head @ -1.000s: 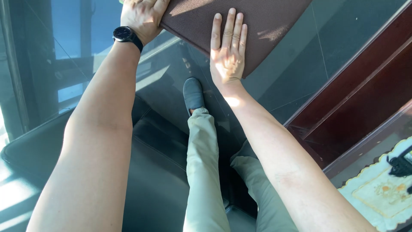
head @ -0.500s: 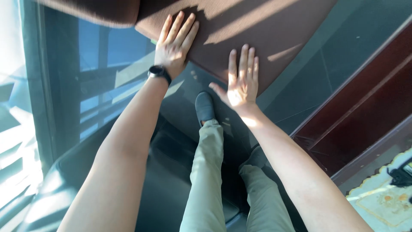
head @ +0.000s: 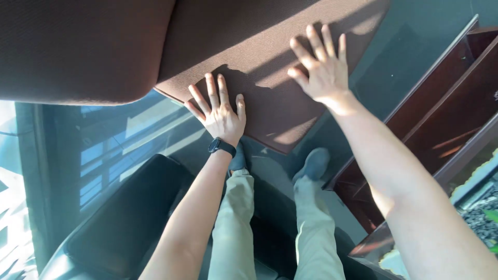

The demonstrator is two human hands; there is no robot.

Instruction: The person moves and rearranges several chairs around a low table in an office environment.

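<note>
You are sitting on a black leather seat (head: 129,218), which is showing nearest to you, below and left of the brown cushion (head: 270,67). Your two legs in light trousers (head: 236,223) are extending toward the cushion, and your grey shoes (head: 314,163) are resting on the dark glossy floor (head: 394,57) just under the cushion's near corner.

Your left hand (head: 220,114), with a black watch (head: 221,146) on its wrist, is lying flat on the cushion near that corner, fingers spread wide and gripping nothing. Your right hand (head: 321,67) is pressing on the cushion farther up and to the right of the left hand, fingers apart and slightly bent, also holding nothing.

The brown cushion is lying tilted, its near corner pointing toward your shoes. A second brown cushion (head: 78,46) is sitting directly left of it, touching along one edge. Dark red wooden furniture (head: 441,103) is standing to the right of the cushion, apart from it.
</note>
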